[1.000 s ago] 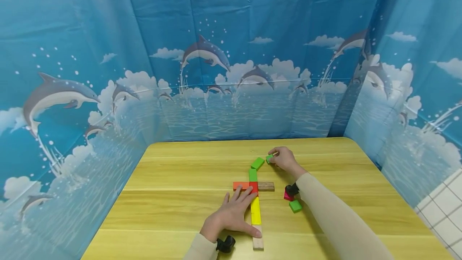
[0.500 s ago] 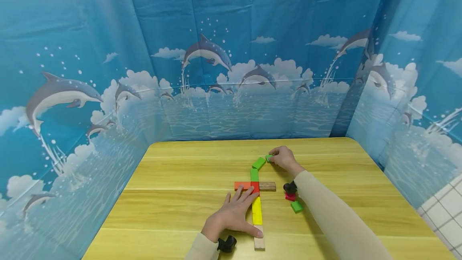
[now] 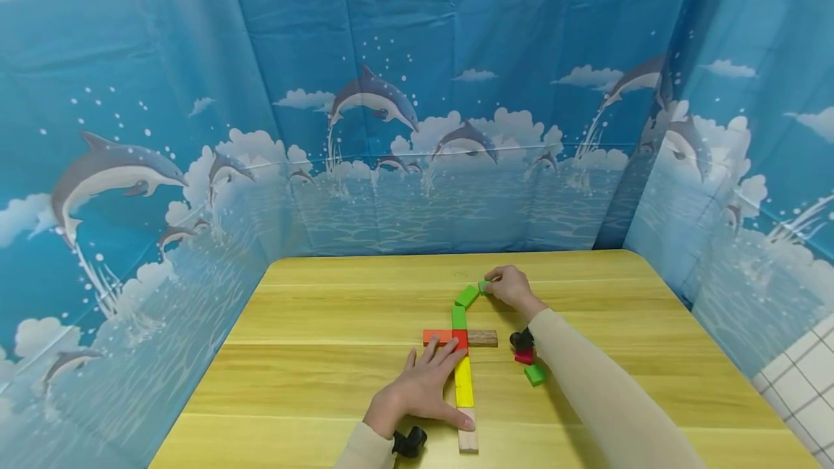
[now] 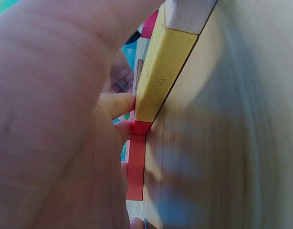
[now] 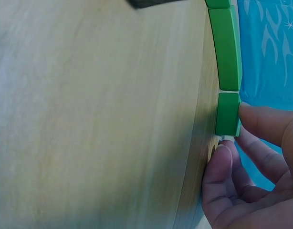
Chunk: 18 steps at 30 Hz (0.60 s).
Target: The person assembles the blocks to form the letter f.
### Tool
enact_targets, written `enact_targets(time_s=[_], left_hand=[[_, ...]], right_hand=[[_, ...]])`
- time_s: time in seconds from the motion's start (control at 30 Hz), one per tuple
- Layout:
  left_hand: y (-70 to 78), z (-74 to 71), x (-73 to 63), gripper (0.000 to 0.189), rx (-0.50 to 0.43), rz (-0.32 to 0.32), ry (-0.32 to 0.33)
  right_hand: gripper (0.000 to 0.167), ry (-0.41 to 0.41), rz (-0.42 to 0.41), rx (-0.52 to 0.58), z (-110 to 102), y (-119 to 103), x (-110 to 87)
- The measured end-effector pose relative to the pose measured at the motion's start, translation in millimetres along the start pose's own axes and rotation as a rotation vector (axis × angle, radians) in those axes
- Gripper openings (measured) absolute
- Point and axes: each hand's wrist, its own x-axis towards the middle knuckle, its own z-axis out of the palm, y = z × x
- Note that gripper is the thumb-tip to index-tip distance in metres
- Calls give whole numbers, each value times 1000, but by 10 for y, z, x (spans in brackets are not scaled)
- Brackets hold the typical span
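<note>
In the head view, a row of wooden blocks runs away from me: a pale block [image 3: 468,442], a yellow block [image 3: 463,384], a red block [image 3: 461,337], then green blocks [image 3: 459,317] bending right. An orange-red block [image 3: 435,337] and a brown block [image 3: 483,339] flank the red one. My left hand [image 3: 422,391] rests spread along the row, fingertips by the red blocks, thumb on the pale one. At the far end my right hand [image 3: 511,286] pinches a small green block [image 5: 227,114], which sits up against the longer green block [image 5: 225,50] in the right wrist view.
To the right of the row lie a loose green block [image 3: 535,375] and a pinkish-red block [image 3: 523,357], partly behind the black wrist camera [image 3: 521,340]. The wooden table [image 3: 313,375] ends at a blue dolphin curtain [image 3: 391,216].
The right hand has brought the small green block slightly left, closing the gap to the neighbouring green block. The left hand keeps its place on the row.
</note>
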Motion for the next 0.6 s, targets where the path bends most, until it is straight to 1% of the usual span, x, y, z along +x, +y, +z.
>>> enact_targets(time_s=[0.17, 0.33, 0.4, 0.6], left_hand=[[19, 11, -8, 114, -2, 5, -3], [27, 17, -32, 115, 4, -4, -4], [28, 17, -36, 115, 4, -2, -2], [37, 3, -32, 114, 11, 15, 5]], right_hand=[[36, 14, 1, -19, -21, 15, -50], [43, -4, -8, -31, -73, -9, -135], [42, -10, -20, -31, -109, -19, -167], [38, 6, -81, -70, -243, -47, -242]])
